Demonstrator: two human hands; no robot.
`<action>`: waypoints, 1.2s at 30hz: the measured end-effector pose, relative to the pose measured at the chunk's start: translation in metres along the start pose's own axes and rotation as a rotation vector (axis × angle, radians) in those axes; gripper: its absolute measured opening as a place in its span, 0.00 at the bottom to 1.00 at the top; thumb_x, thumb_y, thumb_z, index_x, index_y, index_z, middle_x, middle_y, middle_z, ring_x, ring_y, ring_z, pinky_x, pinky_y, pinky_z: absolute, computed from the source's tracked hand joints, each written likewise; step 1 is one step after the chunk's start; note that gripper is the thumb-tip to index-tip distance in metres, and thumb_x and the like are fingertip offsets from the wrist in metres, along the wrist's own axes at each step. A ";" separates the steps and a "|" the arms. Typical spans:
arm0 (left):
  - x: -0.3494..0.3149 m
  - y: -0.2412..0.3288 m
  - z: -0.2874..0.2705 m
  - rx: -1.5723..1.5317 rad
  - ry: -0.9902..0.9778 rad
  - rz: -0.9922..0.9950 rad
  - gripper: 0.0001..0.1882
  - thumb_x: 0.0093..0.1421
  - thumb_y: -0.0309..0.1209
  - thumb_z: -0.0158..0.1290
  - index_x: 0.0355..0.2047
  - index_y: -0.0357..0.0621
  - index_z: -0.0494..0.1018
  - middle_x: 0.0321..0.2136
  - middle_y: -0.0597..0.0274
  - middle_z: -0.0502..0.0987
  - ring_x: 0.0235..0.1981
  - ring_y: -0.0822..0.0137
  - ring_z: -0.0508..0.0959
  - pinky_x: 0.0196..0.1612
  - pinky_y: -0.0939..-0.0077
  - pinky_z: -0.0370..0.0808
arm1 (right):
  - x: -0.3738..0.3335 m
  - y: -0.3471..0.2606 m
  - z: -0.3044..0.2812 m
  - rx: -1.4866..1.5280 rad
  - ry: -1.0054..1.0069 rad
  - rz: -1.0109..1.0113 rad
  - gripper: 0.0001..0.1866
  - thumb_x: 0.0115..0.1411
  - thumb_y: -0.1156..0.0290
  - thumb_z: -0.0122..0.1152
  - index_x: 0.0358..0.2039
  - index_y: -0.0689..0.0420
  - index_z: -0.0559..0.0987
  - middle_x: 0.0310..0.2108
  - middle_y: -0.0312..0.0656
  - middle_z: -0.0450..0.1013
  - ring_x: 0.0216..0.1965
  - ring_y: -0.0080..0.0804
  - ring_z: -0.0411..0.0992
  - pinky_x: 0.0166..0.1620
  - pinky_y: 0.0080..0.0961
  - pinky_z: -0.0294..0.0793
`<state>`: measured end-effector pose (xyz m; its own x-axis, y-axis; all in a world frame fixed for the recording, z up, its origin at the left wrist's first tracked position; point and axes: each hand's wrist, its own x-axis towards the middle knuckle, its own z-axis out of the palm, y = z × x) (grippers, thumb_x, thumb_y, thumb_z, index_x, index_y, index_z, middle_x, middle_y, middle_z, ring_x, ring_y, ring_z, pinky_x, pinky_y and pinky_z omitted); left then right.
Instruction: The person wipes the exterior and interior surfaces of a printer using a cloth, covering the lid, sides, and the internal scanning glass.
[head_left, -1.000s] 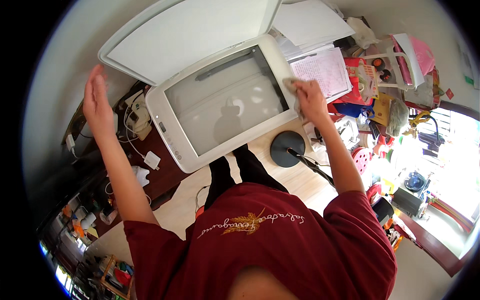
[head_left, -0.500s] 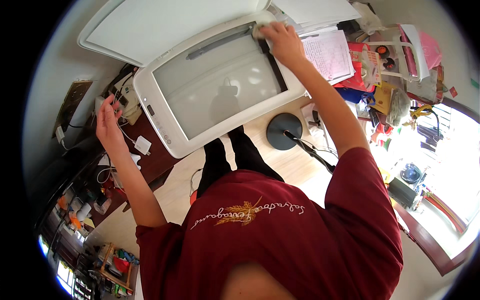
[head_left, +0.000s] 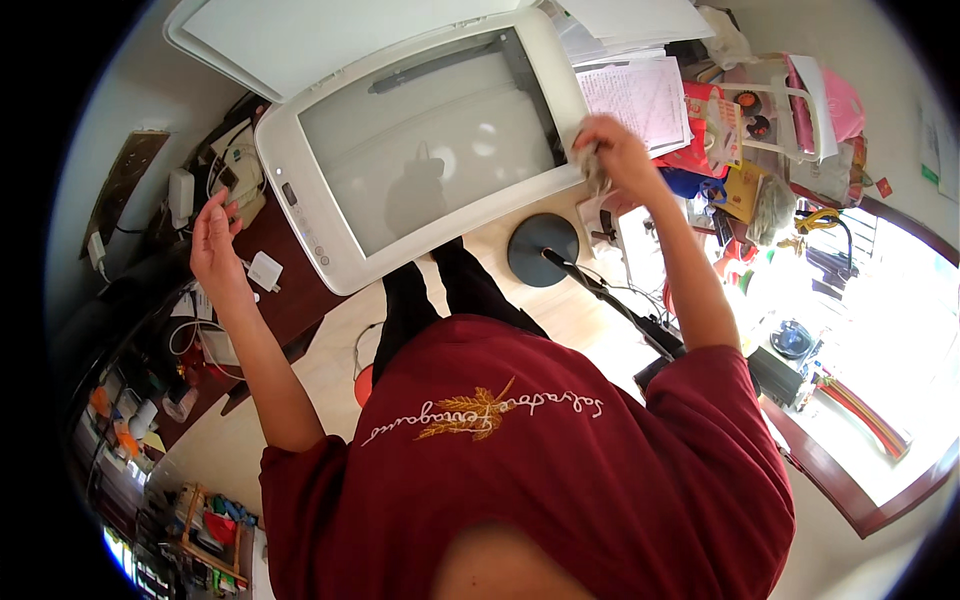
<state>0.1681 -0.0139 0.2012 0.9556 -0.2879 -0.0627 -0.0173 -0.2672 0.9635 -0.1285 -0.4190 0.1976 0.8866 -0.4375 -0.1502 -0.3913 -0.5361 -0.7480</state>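
A white flatbed scanner [head_left: 292, 225] lies in front of me, its lid [head_left: 330, 40] raised at the back. Its glass [head_left: 440, 140] is bare and shows reflections. At the scanner's right edge, my right hand [head_left: 624, 160] is closed around a crumpled greyish cloth [head_left: 596, 172], slightly blurred by motion. My left hand [head_left: 214, 245] hovers left of the scanner, beside its button panel, fingers loosely stretched and holding nothing.
Written papers [head_left: 635, 100] are stacked right of the scanner, near a red bag [head_left: 700, 130]. A round black lamp base [head_left: 542, 250] stands in front, its dark stem running right. A white charger [head_left: 265, 271] and cables lie on the dark red tabletop [head_left: 312, 290] at left.
My right hand has moved with the cloth from the glass's far right corner toward me, to the scanner's right edge. The left hand stays nearly where it was. The view has shifted slightly.
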 end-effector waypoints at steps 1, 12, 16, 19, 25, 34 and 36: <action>-0.002 -0.002 -0.002 0.005 -0.003 -0.012 0.17 0.65 0.37 0.46 0.46 0.37 0.73 0.45 0.61 0.75 0.44 0.71 0.74 0.45 0.77 0.71 | 0.015 0.000 -0.007 -0.079 0.046 0.001 0.17 0.47 0.85 0.42 0.30 0.56 0.78 0.40 0.43 0.71 0.42 0.42 0.71 0.48 0.29 0.68; -0.011 -0.020 -0.010 -0.084 -0.018 -0.099 0.18 0.65 0.37 0.45 0.47 0.35 0.72 0.45 0.59 0.74 0.45 0.69 0.73 0.48 0.75 0.70 | -0.032 -0.011 0.036 -0.535 0.188 0.067 0.10 0.47 0.82 0.49 0.24 0.52 0.76 0.44 0.37 0.69 0.41 0.44 0.65 0.44 0.36 0.68; -0.008 -0.020 -0.005 -0.131 -0.018 -0.112 0.16 0.64 0.35 0.48 0.45 0.35 0.73 0.44 0.59 0.76 0.43 0.69 0.76 0.45 0.77 0.71 | -0.043 -0.038 0.064 -0.493 0.155 -0.001 0.09 0.47 0.82 0.50 0.22 0.51 0.75 0.42 0.36 0.69 0.42 0.45 0.64 0.42 0.38 0.70; -0.008 -0.017 -0.006 -0.112 -0.051 -0.122 0.16 0.65 0.35 0.46 0.46 0.36 0.72 0.45 0.59 0.75 0.44 0.70 0.74 0.47 0.76 0.71 | -0.045 -0.060 0.094 -0.416 0.126 -0.076 0.10 0.45 0.83 0.49 0.22 0.52 0.74 0.40 0.38 0.70 0.40 0.46 0.64 0.44 0.37 0.68; -0.014 -0.018 -0.021 -0.087 -0.069 -0.103 0.17 0.65 0.37 0.46 0.45 0.36 0.73 0.44 0.61 0.76 0.43 0.72 0.75 0.45 0.78 0.71 | -0.043 -0.117 0.172 -0.196 -0.001 -0.271 0.07 0.45 0.80 0.52 0.21 0.50 0.74 0.39 0.40 0.70 0.38 0.45 0.65 0.42 0.36 0.67; -0.029 -0.018 -0.049 -0.129 -0.007 -0.162 0.14 0.64 0.35 0.49 0.44 0.38 0.74 0.41 0.62 0.76 0.42 0.71 0.75 0.45 0.78 0.71 | -0.037 -0.182 0.261 -0.144 -0.103 -0.392 0.08 0.45 0.79 0.54 0.26 0.51 0.76 0.41 0.40 0.69 0.39 0.43 0.66 0.42 0.35 0.70; -0.031 -0.022 -0.056 -0.094 -0.013 -0.177 0.15 0.65 0.36 0.47 0.44 0.38 0.73 0.43 0.62 0.76 0.43 0.71 0.75 0.46 0.79 0.71 | -0.030 -0.190 0.264 -0.040 -0.108 -0.383 0.09 0.46 0.80 0.53 0.28 0.52 0.76 0.41 0.41 0.68 0.41 0.43 0.66 0.43 0.35 0.71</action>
<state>0.1551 0.0525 0.1961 0.9372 -0.2563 -0.2365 0.1793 -0.2276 0.9571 -0.0153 -0.1137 0.1733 0.9901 -0.1235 0.0659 -0.0351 -0.6746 -0.7373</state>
